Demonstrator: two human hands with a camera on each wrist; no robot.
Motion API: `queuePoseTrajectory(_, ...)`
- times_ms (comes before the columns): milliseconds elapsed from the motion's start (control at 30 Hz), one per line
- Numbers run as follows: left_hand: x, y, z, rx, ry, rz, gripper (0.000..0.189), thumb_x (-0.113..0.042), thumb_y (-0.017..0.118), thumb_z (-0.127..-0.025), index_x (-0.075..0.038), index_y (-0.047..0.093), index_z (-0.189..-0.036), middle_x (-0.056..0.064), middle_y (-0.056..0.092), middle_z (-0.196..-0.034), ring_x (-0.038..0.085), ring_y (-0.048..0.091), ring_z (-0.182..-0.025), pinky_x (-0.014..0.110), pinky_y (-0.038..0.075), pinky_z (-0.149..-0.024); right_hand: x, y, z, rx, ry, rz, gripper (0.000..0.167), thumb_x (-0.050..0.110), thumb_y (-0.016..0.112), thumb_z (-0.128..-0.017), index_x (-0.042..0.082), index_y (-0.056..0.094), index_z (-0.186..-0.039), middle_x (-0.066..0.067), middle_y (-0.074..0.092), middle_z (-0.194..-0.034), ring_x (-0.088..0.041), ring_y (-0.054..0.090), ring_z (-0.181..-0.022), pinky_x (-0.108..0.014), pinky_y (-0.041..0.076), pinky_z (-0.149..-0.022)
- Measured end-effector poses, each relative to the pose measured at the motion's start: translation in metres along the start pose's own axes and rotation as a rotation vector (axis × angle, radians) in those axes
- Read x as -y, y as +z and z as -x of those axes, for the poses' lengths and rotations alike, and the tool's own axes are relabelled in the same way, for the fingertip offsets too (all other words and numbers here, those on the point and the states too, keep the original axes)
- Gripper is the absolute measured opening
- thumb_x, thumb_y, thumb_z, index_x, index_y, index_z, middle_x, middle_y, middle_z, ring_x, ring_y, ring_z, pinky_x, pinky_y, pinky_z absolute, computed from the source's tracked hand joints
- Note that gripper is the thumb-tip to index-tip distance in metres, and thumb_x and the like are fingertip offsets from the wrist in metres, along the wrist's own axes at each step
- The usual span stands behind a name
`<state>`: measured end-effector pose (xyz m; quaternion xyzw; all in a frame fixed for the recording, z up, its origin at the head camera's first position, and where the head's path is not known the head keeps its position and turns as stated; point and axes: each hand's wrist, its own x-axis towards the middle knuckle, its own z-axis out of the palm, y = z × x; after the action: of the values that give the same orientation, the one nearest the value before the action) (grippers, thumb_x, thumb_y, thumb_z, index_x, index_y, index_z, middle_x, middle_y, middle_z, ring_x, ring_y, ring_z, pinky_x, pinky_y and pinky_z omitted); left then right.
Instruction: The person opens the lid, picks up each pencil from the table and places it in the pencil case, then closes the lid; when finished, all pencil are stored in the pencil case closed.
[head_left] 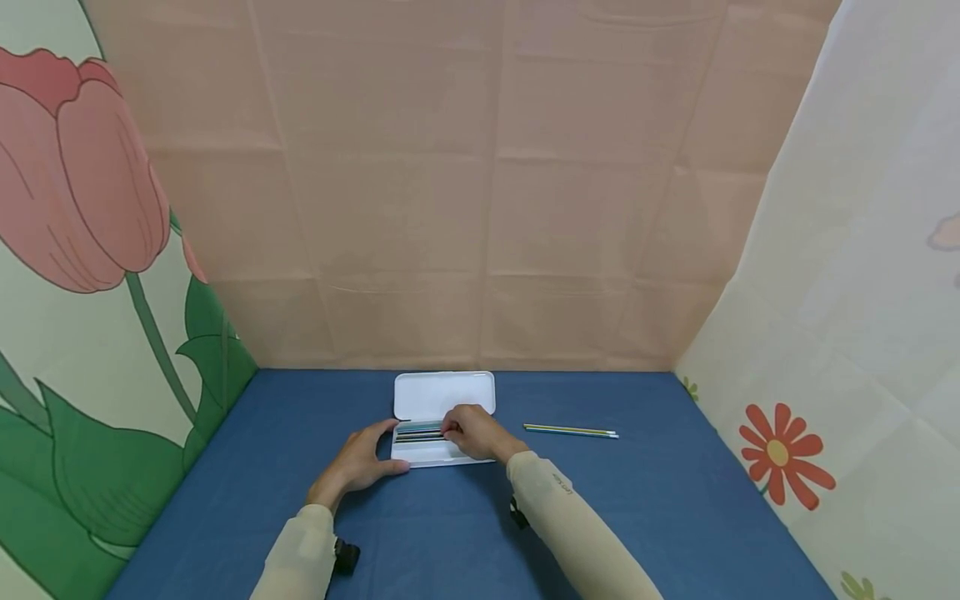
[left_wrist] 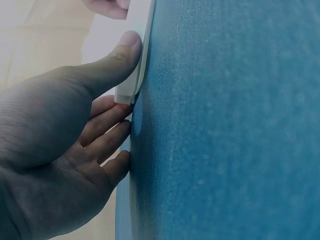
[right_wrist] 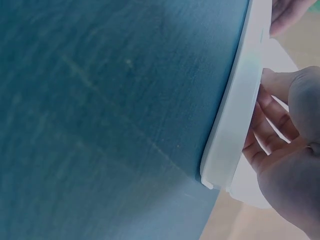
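Note:
A white pencil case (head_left: pixel 444 454) lies with its lid (head_left: pixel 444 395) raised at the back. Several dark and bluish pencils (head_left: pixel 418 435) lie lengthwise in its tray. My left hand (head_left: pixel 362 457) grips the case's left end, thumb on the front wall and fingers around the far side; the left wrist view shows this hand (left_wrist: pixel 75 120) close up. Over the right part of the tray, my right hand (head_left: pixel 476 433) has curled fingers and pinches the pencils' right end. In the right wrist view the case wall partly hides the fingertips of this hand (right_wrist: pixel 295 135).
Two slim pencils (head_left: pixel 570 430), one yellow and one teal, lie side by side on the blue tablecloth (head_left: pixel 600 500) to the right of the case. A tan cloth (head_left: pixel 480 208) hangs behind the table, with flower-printed sheets at both sides.

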<state>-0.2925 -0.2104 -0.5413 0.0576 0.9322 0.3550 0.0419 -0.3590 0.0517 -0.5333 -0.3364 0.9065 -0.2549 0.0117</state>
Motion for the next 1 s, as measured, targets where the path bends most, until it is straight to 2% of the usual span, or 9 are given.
queuePoseTrajectory(433,-0.002,0.0,0.0,0.004,0.005,-0.004,0.09,-0.035,0.095,-0.094,-0.006,0.052,-0.167,0.028,0.051,-0.173,0.056,0.045,-0.162,0.077,0.037,-0.131,-0.004,-0.006,0.012,-0.018,0.016,-0.034,0.012,0.015,0.078,-0.108,0.009,0.082,-0.117,-0.002,0.08,-0.106,-0.004,0.064,-0.088,-0.023,0.06,-0.084)
queuePoseTrajectory(733,0.0,0.0,0.0,0.001,0.009,-0.014,0.091,-0.035,0.095,-0.093,-0.006,0.051,-0.168,0.028,0.05,-0.173,0.057,0.043,-0.163,0.078,0.037,-0.13,-0.008,-0.014,0.03,-0.036,0.036,-0.027,0.019,0.019,0.075,-0.11,0.01,0.08,-0.126,-0.006,0.082,-0.122,-0.018,0.077,-0.111,-0.039,0.066,-0.102)
queuePoseTrajectory(1000,-0.001,0.0,0.0,0.003,0.011,-0.013,0.091,-0.034,0.096,-0.093,-0.006,0.051,-0.168,0.027,0.05,-0.174,0.056,0.043,-0.163,0.078,0.037,-0.131,-0.015,-0.026,0.05,-0.061,0.063,-0.052,0.026,0.02,0.075,-0.11,0.007,0.077,-0.133,-0.009,0.081,-0.13,-0.026,0.077,-0.121,-0.05,0.065,-0.108)
